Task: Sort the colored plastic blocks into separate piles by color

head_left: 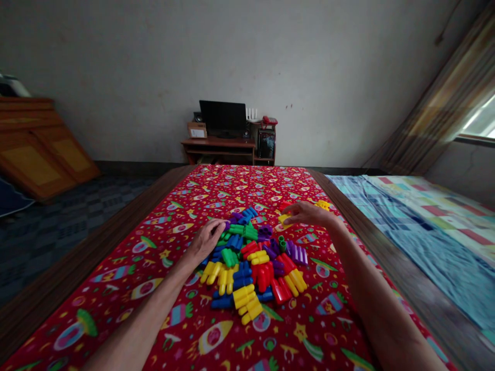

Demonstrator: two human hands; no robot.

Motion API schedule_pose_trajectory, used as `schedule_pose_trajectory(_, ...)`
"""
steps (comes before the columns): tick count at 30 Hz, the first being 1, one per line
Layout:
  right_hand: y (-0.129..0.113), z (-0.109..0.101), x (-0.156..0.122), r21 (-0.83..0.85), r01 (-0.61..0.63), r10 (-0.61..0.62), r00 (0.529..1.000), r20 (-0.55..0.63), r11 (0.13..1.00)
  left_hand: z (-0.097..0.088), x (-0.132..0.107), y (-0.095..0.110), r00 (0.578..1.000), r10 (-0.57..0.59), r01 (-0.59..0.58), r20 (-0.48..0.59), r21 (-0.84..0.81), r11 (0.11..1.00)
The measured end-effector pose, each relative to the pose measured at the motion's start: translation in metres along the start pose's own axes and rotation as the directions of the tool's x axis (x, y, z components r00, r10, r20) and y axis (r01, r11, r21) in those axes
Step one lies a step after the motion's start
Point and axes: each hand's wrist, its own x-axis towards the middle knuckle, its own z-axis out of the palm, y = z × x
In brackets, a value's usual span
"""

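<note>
A heap of plastic toy blocks (253,268) in yellow, red, blue, green and purple lies in the middle of a red patterned cloth (216,190). My left hand (208,238) rests on the heap's left edge, fingers curled over blue and purple pieces (236,217). My right hand (307,213) reaches past the heap's far right side, its fingertips pinched on a yellow block (284,219). Another yellow block (323,204) lies just behind that hand.
The cloth covers a wooden table (116,226). A bed with a striped sheet (425,216) stands on the right. At the far wall a low desk (220,147) carries a monitor (223,119). A wooden cabinet (34,144) stands at the left.
</note>
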Motion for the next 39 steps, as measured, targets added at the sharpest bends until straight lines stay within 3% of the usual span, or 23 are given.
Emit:
schedule_pose_trajectory(2, 0.015, -0.007, -0.003, -0.030, -0.073, 0.066, 0.979, -0.193, 0.997, -0.001, 0.000, 0.001, 1.000, -0.008, 0.008, 0.011, 0.004, 1.000)
schedule_pose_trajectory(3, 0.023, -0.009, -0.005, -0.051, -0.131, 0.109, 0.945, -0.307, 0.990, -0.001, 0.000, 0.002, 1.000, -0.015, 0.015, 0.018, 0.006, 1.000)
schedule_pose_trajectory(5, 0.041, -0.012, -0.009, -0.076, -0.275, 0.194, 0.822, -0.535, 0.958, -0.002, 0.000, 0.003, 0.999, -0.027, 0.027, 0.034, 0.007, 1.000)
schedule_pose_trajectory(7, 0.059, -0.012, -0.015, -0.068, -0.409, 0.255, 0.683, -0.685, 0.910, -0.002, 0.000, 0.004, 0.998, -0.035, 0.035, 0.043, 0.003, 0.999)
schedule_pose_trajectory(9, 0.075, -0.009, -0.020, -0.056, -0.486, 0.302, 0.624, -0.721, 0.872, -0.003, 0.000, 0.004, 0.998, -0.037, 0.037, 0.052, -0.005, 0.999)
schedule_pose_trajectory(14, 0.097, 0.002, -0.028, -0.050, -0.483, 0.362, 0.716, -0.597, 0.874, -0.002, 0.000, 0.001, 0.998, -0.036, 0.036, 0.047, -0.006, 0.999)
schedule_pose_trajectory(16, 0.101, 0.004, -0.029, -0.052, -0.502, 0.390, 0.728, -0.564, 0.863, -0.002, 0.000, 0.000, 0.998, -0.039, 0.039, 0.045, -0.003, 0.999)
schedule_pose_trajectory(20, 0.103, 0.006, -0.024, -0.076, -0.556, 0.421, 0.705, -0.572, 0.828, -0.002, 0.000, 0.001, 0.998, -0.049, 0.049, 0.043, 0.003, 0.999)
schedule_pose_trajectory(23, 0.095, 0.007, -0.017, -0.111, -0.574, 0.383, 0.666, -0.640, 0.812, -0.003, 0.000, 0.002, 0.998, -0.050, 0.050, 0.049, 0.004, 0.999)
schedule_pose_trajectory(26, 0.083, 0.008, -0.010, -0.118, -0.623, 0.423, 0.645, -0.637, 0.773, -0.003, 0.000, 0.002, 0.998, -0.046, 0.046, 0.048, 0.006, 0.999)
schedule_pose_trajectory(31, 0.080, 0.009, -0.011, -0.103, -0.632, 0.487, 0.681, -0.547, 0.768, -0.003, 0.000, 0.002, 0.998, -0.041, 0.041, 0.050, 0.003, 0.999)
schedule_pose_trajectory(36, 0.079, 0.008, -0.010, -0.102, -0.578, 0.404, 0.675, -0.617, 0.810, -0.002, 0.000, 0.002, 0.998, -0.040, 0.039, 0.055, 0.020, 0.999)
schedule_pose_trajectory(39, 0.061, 0.002, -0.004, -0.097, -0.495, 0.318, 0.683, -0.657, 0.863, -0.002, 0.000, 0.002, 0.998, -0.047, 0.046, 0.050, 0.031, 0.998)
